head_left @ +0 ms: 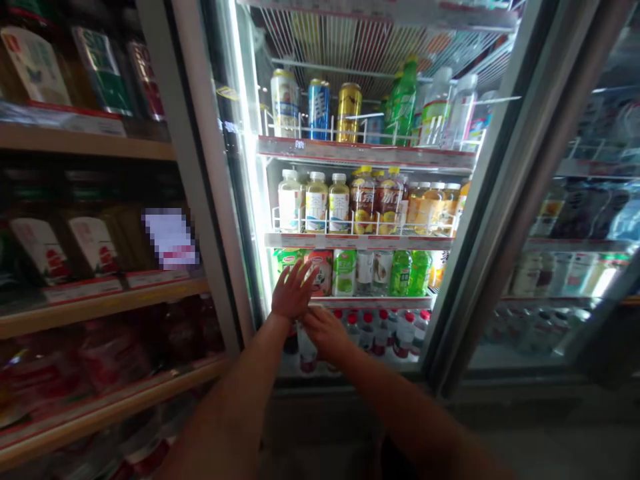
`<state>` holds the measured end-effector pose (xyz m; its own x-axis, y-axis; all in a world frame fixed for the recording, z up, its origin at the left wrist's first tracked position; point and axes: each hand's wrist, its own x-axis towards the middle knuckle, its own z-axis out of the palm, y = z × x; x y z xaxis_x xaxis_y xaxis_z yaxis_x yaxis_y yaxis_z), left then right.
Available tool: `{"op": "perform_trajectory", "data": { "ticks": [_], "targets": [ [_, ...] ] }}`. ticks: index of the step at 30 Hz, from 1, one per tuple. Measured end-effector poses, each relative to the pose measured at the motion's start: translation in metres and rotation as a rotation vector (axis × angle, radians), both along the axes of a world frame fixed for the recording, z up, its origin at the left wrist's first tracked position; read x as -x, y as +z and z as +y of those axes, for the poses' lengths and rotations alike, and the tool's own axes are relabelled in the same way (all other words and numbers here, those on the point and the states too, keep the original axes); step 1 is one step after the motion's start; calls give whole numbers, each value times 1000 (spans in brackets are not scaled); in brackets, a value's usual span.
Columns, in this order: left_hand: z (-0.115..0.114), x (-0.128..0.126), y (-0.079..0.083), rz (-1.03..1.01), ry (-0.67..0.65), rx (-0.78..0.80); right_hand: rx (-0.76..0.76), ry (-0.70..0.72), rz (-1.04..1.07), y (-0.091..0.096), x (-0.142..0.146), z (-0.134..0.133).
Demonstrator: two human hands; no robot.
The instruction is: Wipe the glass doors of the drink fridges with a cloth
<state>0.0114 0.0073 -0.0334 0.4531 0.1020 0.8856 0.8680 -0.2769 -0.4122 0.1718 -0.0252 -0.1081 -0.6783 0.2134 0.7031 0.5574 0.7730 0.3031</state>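
Note:
My left hand (292, 291) is raised inside the lit drinks fridge with its fingers spread, in front of a red carton (323, 272) and a green carton (287, 259). Nothing shows in its grasp. Close below it, my right hand (321, 328) has its fingers curled over the upper part of a clear plastic bottle (307, 350) on the bottom level. The bottle's cap is hidden behind the hands. The right fingertips lie near the left wrist, and I cannot tell whether they touch.
Red-capped bottles (383, 330) fill the bottom level. Above are tea bottles (364, 200) behind a wire rail, then cans (349, 112). The fridge's metal frame (520, 193) stands at right. Wooden shelves (90, 303) with bottles run along the left.

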Motion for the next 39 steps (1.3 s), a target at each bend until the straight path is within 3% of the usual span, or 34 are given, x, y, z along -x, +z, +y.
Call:
{"op": "perform_trajectory", "data": {
  "ticks": [6, 13, 21, 24, 29, 35, 39],
  "targets": [
    [-1, 0, 0, 7, -2, 2, -42, 70, -41, -36, -37, 2],
    [-2, 0, 3, 14, -14, -13, -41, -20, 165, -11, -81, 0],
    [0, 0, 2, -1, 8, 11, -12, -91, 191, -26, -125, -11],
    [0, 0, 1, 0, 11, 9, -11, -157, 275, -26, -135, -9],
    [1, -1, 3, 1, -7, -26, 1, -153, 300, -36, -146, -14],
    [-1, -2, 6, 5, -19, -57, 68, -201, 400, -24, -163, -12],
    [-2, -2, 7, 26, -7, -75, 76, -241, 465, -40, -175, -17]
  ]
}}
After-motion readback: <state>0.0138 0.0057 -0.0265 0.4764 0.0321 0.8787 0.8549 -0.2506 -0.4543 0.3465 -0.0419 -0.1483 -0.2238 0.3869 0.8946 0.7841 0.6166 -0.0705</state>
